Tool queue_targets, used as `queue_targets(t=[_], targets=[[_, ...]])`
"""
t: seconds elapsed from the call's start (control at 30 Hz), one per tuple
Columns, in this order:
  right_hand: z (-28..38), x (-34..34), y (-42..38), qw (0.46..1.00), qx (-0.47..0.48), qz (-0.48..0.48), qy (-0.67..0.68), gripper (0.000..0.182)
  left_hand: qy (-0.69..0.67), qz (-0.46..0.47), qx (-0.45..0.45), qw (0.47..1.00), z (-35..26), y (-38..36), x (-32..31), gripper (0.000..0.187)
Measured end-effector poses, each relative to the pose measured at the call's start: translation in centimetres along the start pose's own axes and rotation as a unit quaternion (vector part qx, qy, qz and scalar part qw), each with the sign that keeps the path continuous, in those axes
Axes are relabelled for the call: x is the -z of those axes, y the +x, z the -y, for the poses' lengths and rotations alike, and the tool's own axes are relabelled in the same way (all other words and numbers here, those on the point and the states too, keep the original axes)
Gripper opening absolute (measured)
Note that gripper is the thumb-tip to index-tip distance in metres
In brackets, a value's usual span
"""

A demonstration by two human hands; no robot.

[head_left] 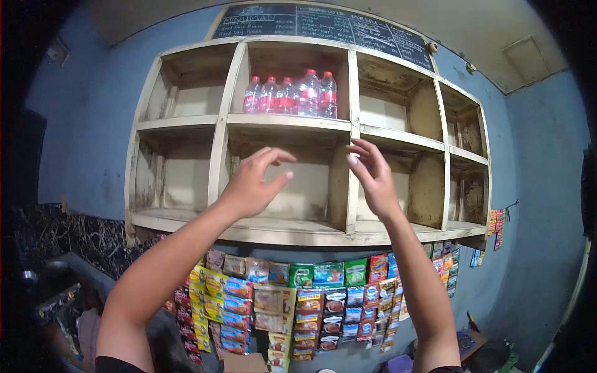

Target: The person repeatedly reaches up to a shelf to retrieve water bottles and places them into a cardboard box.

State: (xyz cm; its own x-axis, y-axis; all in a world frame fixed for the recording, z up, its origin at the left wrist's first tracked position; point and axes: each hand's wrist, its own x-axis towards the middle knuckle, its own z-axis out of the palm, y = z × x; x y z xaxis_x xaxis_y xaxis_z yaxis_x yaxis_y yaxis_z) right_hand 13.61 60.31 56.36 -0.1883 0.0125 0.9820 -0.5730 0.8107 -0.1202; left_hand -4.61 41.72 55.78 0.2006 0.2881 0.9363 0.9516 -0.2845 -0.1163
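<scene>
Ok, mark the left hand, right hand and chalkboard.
Left hand (250,185), head view: back of the hand.
Right hand (379,185), head view: below the fingers.
Chalkboard (324,25), head view: lettered middle part.

2 blk short slvs (115,365) ending above elbows (121,317), w/ both arms (174,255) bare below.
</scene>
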Motion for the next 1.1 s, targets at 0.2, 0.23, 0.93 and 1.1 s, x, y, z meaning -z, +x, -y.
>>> queue_targets(t=[0.2, 0.23, 0.93, 1.1], targets=[[-2.3, -1.2, 5.1, 0.99, 0.02, -0.061, -0.125, 0.055, 0.024, -0.065, -0.045, 0.997, 5.0, 5.4, 0.0, 0.025], [-2.7, -1.4, 6.0, 0.985, 0.03, -0.071, -0.157, 0.056, 0.033, -0.08, -0.038, 0.995, 5.7, 6.2, -0.2, 0.025], [-11.6, -1.1, 21.8, 0.919, -0.019, -0.045, -0.392, 0.059, 0.172, -0.066, 0.13, 0.974, 14.2, 21.8, -6.9, 0.06], [-12.9, -1.8, 23.9, 0.903, -0.089, -0.076, -0.414, 0.068, 0.249, -0.007, 0.293, 0.923, 12.3, 23.6, -7.1, 0.089]])
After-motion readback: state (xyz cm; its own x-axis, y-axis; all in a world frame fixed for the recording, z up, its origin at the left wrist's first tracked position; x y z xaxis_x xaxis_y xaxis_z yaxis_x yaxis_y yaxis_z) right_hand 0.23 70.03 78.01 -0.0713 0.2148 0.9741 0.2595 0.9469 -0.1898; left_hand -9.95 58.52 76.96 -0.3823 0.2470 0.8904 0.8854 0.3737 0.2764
